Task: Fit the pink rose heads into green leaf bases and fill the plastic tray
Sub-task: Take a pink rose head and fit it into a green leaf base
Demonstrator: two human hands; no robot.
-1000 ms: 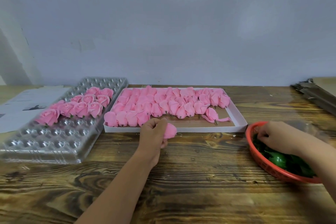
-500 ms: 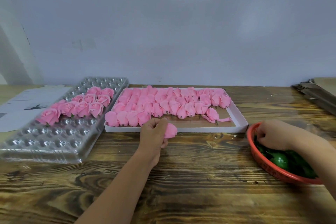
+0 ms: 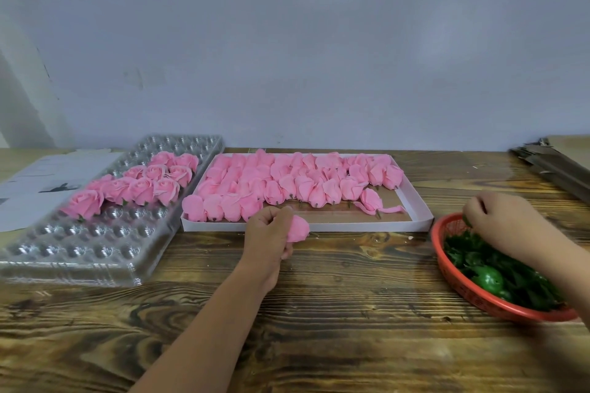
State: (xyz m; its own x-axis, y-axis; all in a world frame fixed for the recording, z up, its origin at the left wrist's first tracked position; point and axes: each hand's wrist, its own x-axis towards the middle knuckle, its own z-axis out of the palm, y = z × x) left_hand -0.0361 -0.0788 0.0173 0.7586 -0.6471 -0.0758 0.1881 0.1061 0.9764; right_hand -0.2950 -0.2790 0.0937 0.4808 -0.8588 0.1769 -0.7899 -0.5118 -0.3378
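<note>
My left hand (image 3: 269,233) grips a pink rose head (image 3: 299,229) just in front of the white box (image 3: 421,223), which holds several loose rose heads (image 3: 287,182). At the right, my right hand (image 3: 501,220) hovers over the far rim of the red basket (image 3: 447,262). Its fingers are curled and pinch a small green leaf base (image 3: 467,221). More green leaf bases (image 3: 488,271) fill the basket. At the left, the clear plastic tray (image 3: 79,252) carries several finished roses (image 3: 140,185) in its far rows; its near cups hold nothing.
White paper (image 3: 35,182) lies left of the tray. A stack of flat cardboard (image 3: 555,166) sits at the far right by the wall. The wooden table (image 3: 351,313) stretches bare in front of me.
My right hand has lifted slightly out of the basket toward its far rim, with a bit of green between its fingers. My left hand stays in place with the rose head.
</note>
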